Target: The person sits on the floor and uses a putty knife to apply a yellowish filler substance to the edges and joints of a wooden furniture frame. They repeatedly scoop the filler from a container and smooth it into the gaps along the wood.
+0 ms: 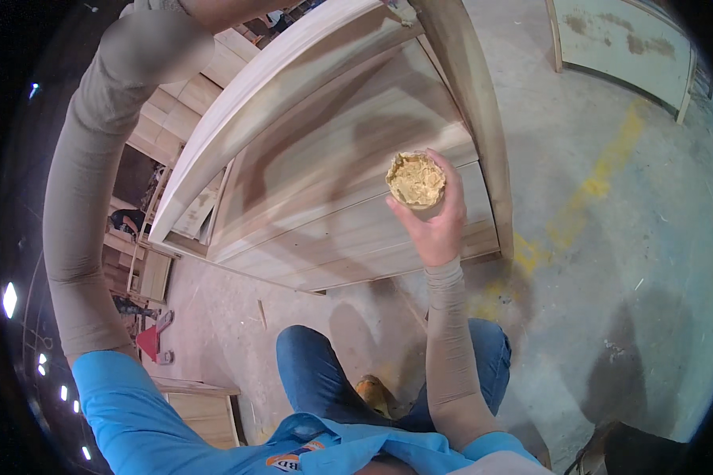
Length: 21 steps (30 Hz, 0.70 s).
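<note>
- The person is crouching or kneeling over a dusty concrete floor [626, 261], blue-trousered knees [317, 372] showing at the lower edge of the view.
- The right hand [436, 226] is rising from the lower middle on a beige-sleeved forearm, held nearly upright, wrist straight, palm turned toward the person.
- Its fingers are wrapping around a small round tub of tan putty [416, 180]; thumb on the left wall, fingers curling round the right, so the grip is clamped on the tub.
- The tub's open mouth is facing up toward the camera, its paste heaped and rough; it is sitting at the top of the hand, just in front of the wooden door panel [333, 182].
- The panel is leaning away beyond the tub, its long planks running left to right and its curved frame [238, 119] arching above.
- The left arm [87, 198] is sweeping up the left rim and reaching over the frame's top; the hand itself is cut off at the upper edge, so I cannot tell whether it is gripping.
- The right hand is therefore the nearer one to the panel's face.
</note>
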Each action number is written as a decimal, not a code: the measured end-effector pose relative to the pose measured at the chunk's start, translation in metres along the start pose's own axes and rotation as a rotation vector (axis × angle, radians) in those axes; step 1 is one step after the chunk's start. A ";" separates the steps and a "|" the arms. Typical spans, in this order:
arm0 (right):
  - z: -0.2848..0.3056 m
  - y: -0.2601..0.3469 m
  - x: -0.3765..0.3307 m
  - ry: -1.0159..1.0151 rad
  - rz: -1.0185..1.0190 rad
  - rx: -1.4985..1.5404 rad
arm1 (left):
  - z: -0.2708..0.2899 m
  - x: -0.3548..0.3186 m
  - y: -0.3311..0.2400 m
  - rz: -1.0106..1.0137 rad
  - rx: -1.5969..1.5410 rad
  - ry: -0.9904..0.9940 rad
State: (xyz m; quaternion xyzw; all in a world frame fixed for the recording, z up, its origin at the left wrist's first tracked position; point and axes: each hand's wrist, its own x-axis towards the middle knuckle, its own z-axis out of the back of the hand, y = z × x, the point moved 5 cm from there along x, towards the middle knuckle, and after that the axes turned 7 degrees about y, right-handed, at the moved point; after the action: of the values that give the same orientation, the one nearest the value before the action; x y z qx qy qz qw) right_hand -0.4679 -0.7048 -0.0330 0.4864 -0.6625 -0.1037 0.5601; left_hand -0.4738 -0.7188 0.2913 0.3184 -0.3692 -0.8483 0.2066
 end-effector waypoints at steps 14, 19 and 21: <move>-0.002 -0.004 0.000 0.039 -0.009 -0.020 | -0.004 0.002 0.008 -0.024 -0.092 -0.103; 0.002 -0.004 0.003 0.035 -0.008 -0.022 | -0.009 0.001 0.008 -0.114 0.132 -0.139; -0.002 -0.006 0.000 0.032 -0.022 -0.011 | -0.014 -0.002 0.008 -0.177 0.202 -0.168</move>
State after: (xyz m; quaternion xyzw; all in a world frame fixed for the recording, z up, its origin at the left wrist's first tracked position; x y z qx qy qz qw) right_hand -0.4634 -0.7069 -0.0364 0.4920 -0.6474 -0.1058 0.5723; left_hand -0.4616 -0.7296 0.2902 0.2970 -0.4392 -0.8453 0.0665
